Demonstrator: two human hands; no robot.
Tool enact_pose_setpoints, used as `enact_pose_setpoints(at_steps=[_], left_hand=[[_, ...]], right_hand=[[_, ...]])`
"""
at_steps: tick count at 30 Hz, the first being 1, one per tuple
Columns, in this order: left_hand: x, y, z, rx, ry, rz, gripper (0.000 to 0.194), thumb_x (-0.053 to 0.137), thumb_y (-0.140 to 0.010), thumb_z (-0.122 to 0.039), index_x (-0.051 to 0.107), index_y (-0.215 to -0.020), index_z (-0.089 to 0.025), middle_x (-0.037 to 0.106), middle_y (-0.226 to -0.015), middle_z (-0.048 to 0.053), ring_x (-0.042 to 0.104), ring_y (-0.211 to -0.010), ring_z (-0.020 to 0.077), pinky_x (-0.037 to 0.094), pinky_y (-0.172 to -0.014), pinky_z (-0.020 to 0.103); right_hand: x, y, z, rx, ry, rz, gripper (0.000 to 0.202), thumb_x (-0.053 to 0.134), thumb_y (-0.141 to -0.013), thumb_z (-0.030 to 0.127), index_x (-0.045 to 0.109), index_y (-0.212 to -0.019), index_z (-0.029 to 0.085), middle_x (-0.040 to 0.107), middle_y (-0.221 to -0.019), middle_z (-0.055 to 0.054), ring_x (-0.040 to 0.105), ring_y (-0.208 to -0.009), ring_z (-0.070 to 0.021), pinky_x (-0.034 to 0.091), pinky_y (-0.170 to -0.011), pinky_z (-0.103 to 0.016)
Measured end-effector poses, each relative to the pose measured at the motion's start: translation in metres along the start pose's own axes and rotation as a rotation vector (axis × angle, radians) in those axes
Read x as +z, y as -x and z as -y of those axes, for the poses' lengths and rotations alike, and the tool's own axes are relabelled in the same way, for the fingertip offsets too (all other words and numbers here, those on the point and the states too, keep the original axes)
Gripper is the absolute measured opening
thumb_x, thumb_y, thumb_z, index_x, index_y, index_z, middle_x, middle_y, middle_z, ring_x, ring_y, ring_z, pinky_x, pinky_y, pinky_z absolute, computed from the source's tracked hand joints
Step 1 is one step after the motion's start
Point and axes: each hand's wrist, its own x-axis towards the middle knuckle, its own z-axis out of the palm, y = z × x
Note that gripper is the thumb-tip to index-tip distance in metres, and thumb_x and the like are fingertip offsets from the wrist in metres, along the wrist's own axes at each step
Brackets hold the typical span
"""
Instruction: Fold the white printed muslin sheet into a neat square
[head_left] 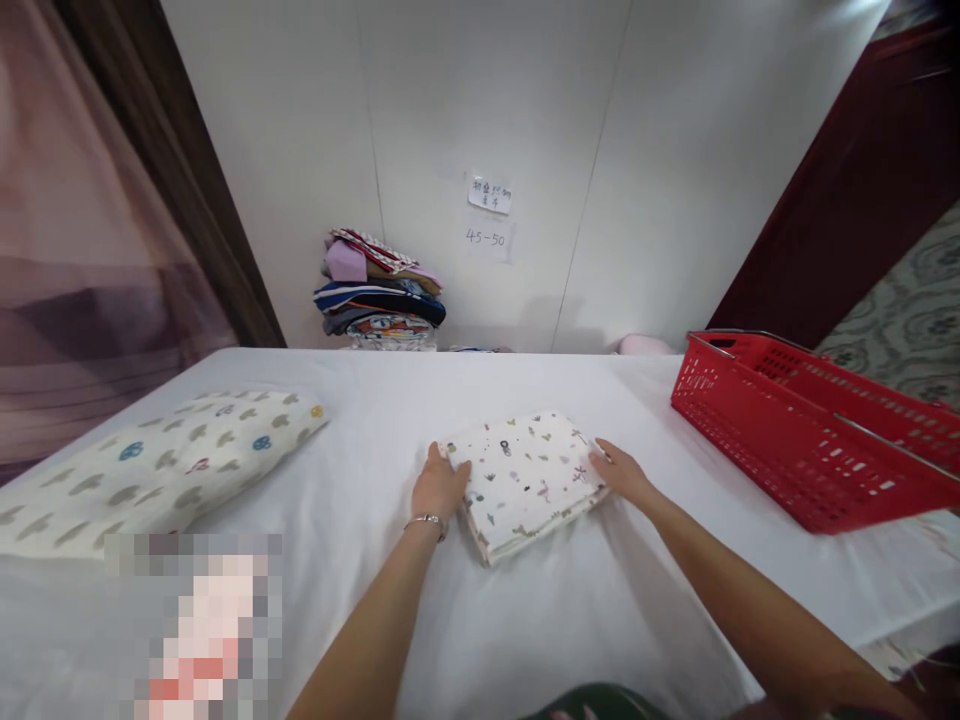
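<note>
A folded white cloth (529, 475) printed with small motifs lies on the white-covered table, its layers showing along the near edge. My left hand (439, 486), with a bracelet at the wrist, grips the cloth's left edge, thumb on top and fingertips at the far left corner. At the opposite side, my right hand (624, 472) holds the right edge between thumb and fingers. The fingers under the cloth are partly hidden.
A cream pillow-like item (187, 455) with grey prints lies to the left. The red plastic basket (780, 440) stands at the right. Behind the table's far edge rises a stack of folded clothes (382, 290), by a wall with paper notes (489, 195). A blurred patch covers the lower left.
</note>
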Motion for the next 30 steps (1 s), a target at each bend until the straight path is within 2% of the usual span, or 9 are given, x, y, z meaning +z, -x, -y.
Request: enact_pose_setpoints(at_steps=[2,7,12,15,17,19,24,28,30], left_hand=[[-0.003,0.004,-0.006,-0.044,-0.024,0.064,0.065,0.049,-0.074,-0.045,0.028,-0.127,-0.015,0.06,-0.108,0.016,0.059,-0.094,0.0267,0.044,-0.074,0.034],[-0.002,0.011,-0.017,-0.114,-0.082,0.132,0.066,0.05,-0.071,-0.05,0.033,-0.123,-0.014,0.06,-0.107,0.019,0.059,-0.095,0.0296,0.044,-0.076,0.037],[0.012,0.017,-0.022,-0.116,0.023,0.041,0.066,0.052,-0.071,-0.044,0.03,-0.125,-0.013,0.059,-0.109,0.018,0.059,-0.097,0.026,0.044,-0.078,0.034],[0.013,0.013,-0.023,-0.064,0.151,0.017,0.061,0.054,-0.072,-0.034,0.031,-0.125,-0.015,0.061,-0.107,0.013,0.06,-0.093,0.0214,0.045,-0.076,0.03],[0.002,0.003,-0.021,-0.019,0.192,0.029,0.061,0.055,-0.071,-0.03,0.031,-0.126,-0.016,0.062,-0.105,0.011,0.061,-0.09,0.0193,0.046,-0.075,0.028],[-0.017,-0.014,-0.017,0.034,0.155,0.027,0.064,0.055,-0.072,-0.03,0.03,-0.129,-0.017,0.061,-0.105,0.009,0.061,-0.088,0.0186,0.046,-0.076,0.027],[-0.068,-0.066,0.011,0.199,-0.111,-0.021,0.062,0.056,-0.072,-0.031,0.032,-0.129,-0.022,0.053,-0.119,0.008,0.053,-0.106,0.0195,0.042,-0.087,0.028],[-0.08,-0.081,0.043,-0.018,-0.353,0.042,0.062,0.057,-0.071,-0.032,0.036,-0.126,-0.014,0.052,-0.12,0.015,0.051,-0.109,0.0244,0.04,-0.089,0.033],[-0.077,-0.074,0.047,-0.029,-0.424,-0.007,0.058,0.054,-0.073,-0.036,0.038,-0.124,-0.012,0.047,-0.124,0.017,0.048,-0.112,0.027,0.04,-0.09,0.036]], right_hand=[[-0.003,-0.017,-0.007,0.148,-0.079,0.063,0.056,0.049,-0.079,0.035,0.041,-0.129,0.011,0.048,-0.126,-0.014,0.047,-0.113,-0.0229,0.033,-0.097,-0.034],[-0.006,-0.033,-0.008,0.219,-0.155,0.161,0.063,0.057,-0.071,0.043,0.046,-0.125,0.012,0.047,-0.127,-0.016,0.05,-0.109,-0.0255,0.04,-0.089,-0.035],[-0.013,-0.044,-0.011,0.296,-0.269,0.344,0.06,0.066,-0.064,0.042,0.054,-0.112,0.008,0.06,-0.109,-0.018,0.062,-0.088,-0.0244,0.049,-0.073,-0.033],[-0.016,-0.042,-0.012,0.335,-0.531,0.49,0.047,0.066,-0.067,0.036,0.057,-0.103,0.007,0.063,-0.102,-0.018,0.063,-0.085,-0.0223,0.05,-0.073,-0.031],[-0.013,-0.032,-0.009,0.329,-0.731,0.566,0.038,0.063,-0.07,0.033,0.059,-0.096,0.005,0.064,-0.099,-0.018,0.063,-0.086,-0.0218,0.049,-0.077,-0.032],[-0.002,-0.012,-0.002,0.286,-0.893,0.61,0.034,0.063,-0.071,0.029,0.059,-0.095,0.006,0.065,-0.097,-0.018,0.063,-0.087,-0.0215,0.049,-0.08,-0.033],[0.052,0.058,0.034,0.216,-1.167,0.611,0.036,0.067,-0.069,0.026,0.054,-0.1,0.012,0.065,-0.099,-0.013,0.064,-0.084,-0.0204,0.05,-0.078,-0.036],[0.076,0.094,0.054,0.213,-1.259,0.786,0.04,0.068,-0.066,0.022,0.053,-0.102,0.013,0.065,-0.096,-0.011,0.064,-0.082,-0.0196,0.049,-0.079,-0.038],[0.076,0.099,0.057,0.195,-1.306,0.841,0.04,0.066,-0.068,0.022,0.052,-0.105,0.014,0.065,-0.099,-0.01,0.063,-0.085,-0.019,0.047,-0.082,-0.038]])
